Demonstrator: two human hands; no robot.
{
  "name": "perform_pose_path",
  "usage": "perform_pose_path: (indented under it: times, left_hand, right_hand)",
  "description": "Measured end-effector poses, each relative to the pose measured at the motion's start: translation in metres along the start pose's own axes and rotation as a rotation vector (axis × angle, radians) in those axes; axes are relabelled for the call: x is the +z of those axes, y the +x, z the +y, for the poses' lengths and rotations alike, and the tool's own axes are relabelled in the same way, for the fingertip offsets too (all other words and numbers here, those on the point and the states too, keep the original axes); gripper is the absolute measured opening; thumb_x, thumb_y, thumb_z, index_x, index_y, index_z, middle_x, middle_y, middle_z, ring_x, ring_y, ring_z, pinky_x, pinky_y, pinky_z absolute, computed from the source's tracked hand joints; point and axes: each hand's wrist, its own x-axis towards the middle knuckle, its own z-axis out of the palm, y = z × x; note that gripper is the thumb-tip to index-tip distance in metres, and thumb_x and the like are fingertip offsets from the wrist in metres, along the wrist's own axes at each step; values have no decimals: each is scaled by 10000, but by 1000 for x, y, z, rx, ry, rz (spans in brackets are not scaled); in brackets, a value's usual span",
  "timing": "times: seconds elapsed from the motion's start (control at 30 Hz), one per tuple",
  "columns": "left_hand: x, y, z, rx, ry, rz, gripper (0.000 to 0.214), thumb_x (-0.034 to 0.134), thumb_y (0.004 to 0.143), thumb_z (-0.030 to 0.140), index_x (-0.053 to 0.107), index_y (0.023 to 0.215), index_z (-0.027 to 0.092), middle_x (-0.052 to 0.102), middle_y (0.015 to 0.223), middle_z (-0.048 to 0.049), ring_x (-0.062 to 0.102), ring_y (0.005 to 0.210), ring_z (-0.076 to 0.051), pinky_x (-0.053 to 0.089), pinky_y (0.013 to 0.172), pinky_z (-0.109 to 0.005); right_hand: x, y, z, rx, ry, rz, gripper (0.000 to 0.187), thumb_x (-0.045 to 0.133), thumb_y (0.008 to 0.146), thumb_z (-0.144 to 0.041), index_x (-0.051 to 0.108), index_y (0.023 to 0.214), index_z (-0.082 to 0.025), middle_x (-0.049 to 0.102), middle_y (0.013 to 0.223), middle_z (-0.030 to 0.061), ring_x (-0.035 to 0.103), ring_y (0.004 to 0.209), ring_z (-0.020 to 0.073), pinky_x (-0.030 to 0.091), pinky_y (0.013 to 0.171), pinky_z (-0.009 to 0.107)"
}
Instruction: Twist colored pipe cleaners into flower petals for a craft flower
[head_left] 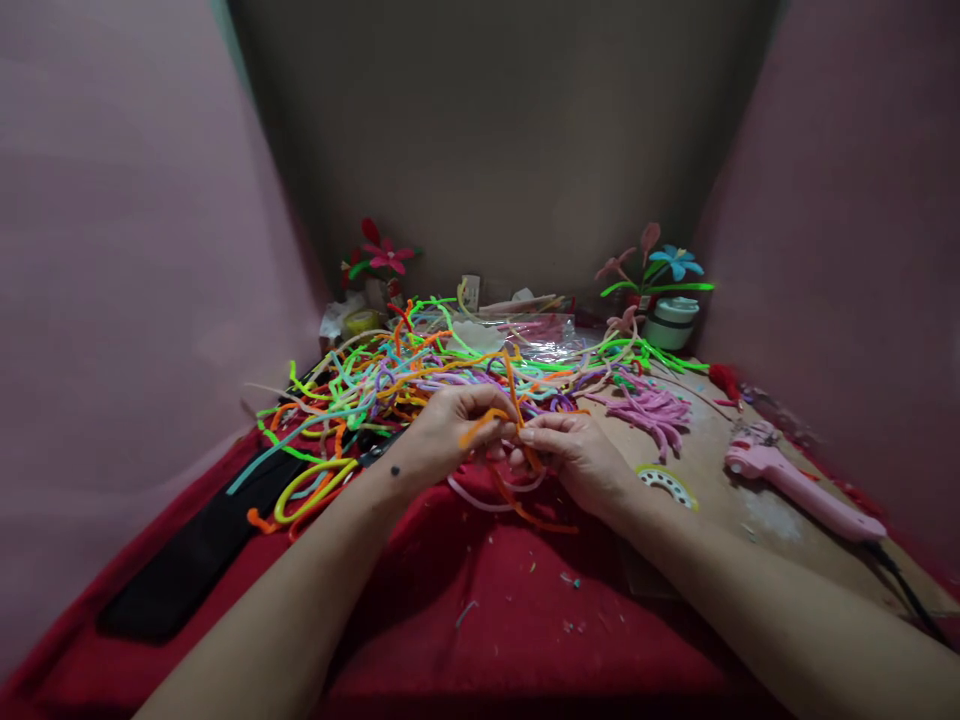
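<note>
My left hand (474, 425) and my right hand (574, 445) meet at the middle, just in front of a heap of colourful pipe cleaners (390, 380). Both are closed on orange pipe cleaners (512, 385). One orange strand rises upright between the fingers, and a bent piece crosses over my left hand. Another orange length hangs below and trails to the right, close to the red cloth. Where the strands cross, the fingers hide how they are joined.
A pink glue gun (806, 480) with a cord lies on a brown board (720, 510) at right, near pink pipe cleaners (652, 412) and a tape roll (666, 485). A black flat object (195, 560) rests at left on red cloth (480, 620). Pipe-cleaner flowers (386, 255) stand behind, beside a lidded jar (672, 322).
</note>
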Motion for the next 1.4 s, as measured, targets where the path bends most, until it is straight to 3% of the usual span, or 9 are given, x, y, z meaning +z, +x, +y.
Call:
perform_pose_path:
  times: [0.13, 0.33, 0.6, 0.83, 0.93, 1.07, 1.27, 1.33, 1.4]
  left_hand:
    - [-1, 1, -6, 181, 171, 67, 173, 547, 769, 204, 700, 845, 176, 648, 725, -32, 533, 548, -102, 413, 510, -194]
    - [-5, 0, -1, 372, 558, 37, 207, 528, 786, 177, 704, 889, 207, 645, 795, -46, 572, 726, -146, 419, 666, -227]
    - [-8, -4, -7, 551, 931, 15, 267, 396, 871, 162, 639, 964, 225, 563, 858, -36, 529, 765, -124, 387, 657, -211]
    - [-1, -17, 12, 576, 1177, -84, 239, 366, 880, 151, 605, 877, 154, 585, 886, -84, 528, 796, -166, 395, 673, -258]
    - [5, -22, 17, 460, 1213, -91, 214, 383, 811, 92, 592, 822, 135, 593, 772, -79, 518, 672, -170, 367, 580, -268]
    - [8, -20, 17, 163, 813, -30, 124, 457, 746, 147, 578, 721, 152, 546, 621, -21, 453, 536, -117, 317, 495, -225]
    - [9, -8, 9, -461, -435, -115, 175, 589, 618, 269, 473, 551, 156, 324, 451, 62, 210, 371, -38, 180, 345, -177]
    - [11, -9, 9, -499, -624, -156, 186, 623, 608, 259, 479, 568, 147, 308, 466, 73, 174, 372, -23, 167, 338, -166]
    - [11, -10, 11, -422, -612, -120, 196, 647, 645, 258, 507, 588, 132, 319, 465, 75, 190, 365, -13, 181, 345, -158]
  right_hand:
    - [0, 0, -2, -23, -26, -20, 136, 615, 711, -263, 632, 688, -129, 640, 544, 29, 525, 465, 104, 398, 513, 242]
    - [0, -1, -3, -59, -61, -19, 129, 594, 719, -241, 620, 671, -124, 624, 541, 23, 493, 467, 95, 367, 511, 240]
    - [1, -1, -6, -24, -6, -57, 104, 603, 662, -224, 596, 616, -131, 606, 522, 8, 456, 444, 84, 345, 486, 230]
    - [5, -5, -17, -13, -85, -78, 87, 559, 615, -167, 547, 531, -150, 536, 442, -30, 408, 408, 75, 307, 452, 217]
    - [6, -7, -21, -41, -204, -111, 116, 539, 613, -164, 521, 498, -154, 489, 434, -42, 399, 415, 76, 291, 448, 215]
    - [9, -12, -22, -217, -519, -61, 134, 495, 675, -169, 532, 547, -157, 486, 490, -32, 417, 468, 85, 306, 481, 217]
    - [11, -24, -23, -915, -1119, 90, 182, 436, 771, -126, 532, 619, -150, 532, 580, 31, 440, 560, 119, 333, 563, 260]
    - [10, -26, -25, -1037, -1185, 115, 193, 433, 791, -138, 542, 633, -151, 539, 579, 40, 434, 569, 129, 334, 573, 274]
    - [10, -27, -28, -1011, -1117, 146, 186, 439, 802, -142, 557, 659, -148, 544, 591, 35, 446, 574, 125, 342, 574, 267]
